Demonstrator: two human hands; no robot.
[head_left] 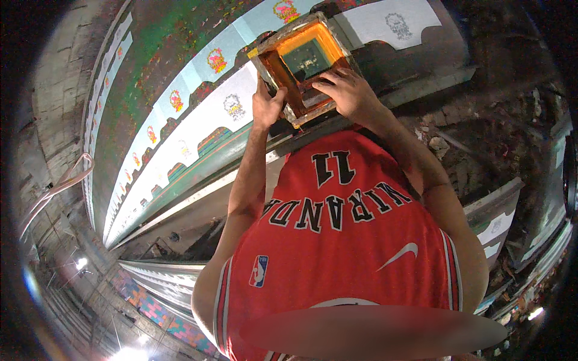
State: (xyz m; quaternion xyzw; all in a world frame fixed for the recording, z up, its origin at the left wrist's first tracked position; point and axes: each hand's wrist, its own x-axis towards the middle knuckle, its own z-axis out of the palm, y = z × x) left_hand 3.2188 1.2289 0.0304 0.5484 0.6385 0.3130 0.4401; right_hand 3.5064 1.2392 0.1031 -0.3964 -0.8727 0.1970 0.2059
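Wood-framed printing screen (304,57) w/ orange mesh and a dark square patch in the middle sits in both hands' grip. Left hand (267,107) is clenched around the frame's near-left corner, fingers wrapped under the edge, thumb side up. Right hand (350,91) grasps the near-right rail, fingers (328,78) spread over the top of the wood, reaching toward the mesh. The frame lies tilted, resting on or just over the long worktop (180,78); can't tell if it touches the cloth fully.

Under and beside the screen: pale fabric pieces (198,126) laid in a row along the worktop, each w/ a scalloped edge. Some carry a red-and-yellow printed motif (217,60), others a grey outline motif (233,107). One more grey-print piece (397,24) lies right of the frame.

Nearer the camera: red sleeveless jersey (337,240) w/ white trim, both forearms coming out from it up to the frame. Second long worktop (162,280) runs lower left, well apart from the hands.
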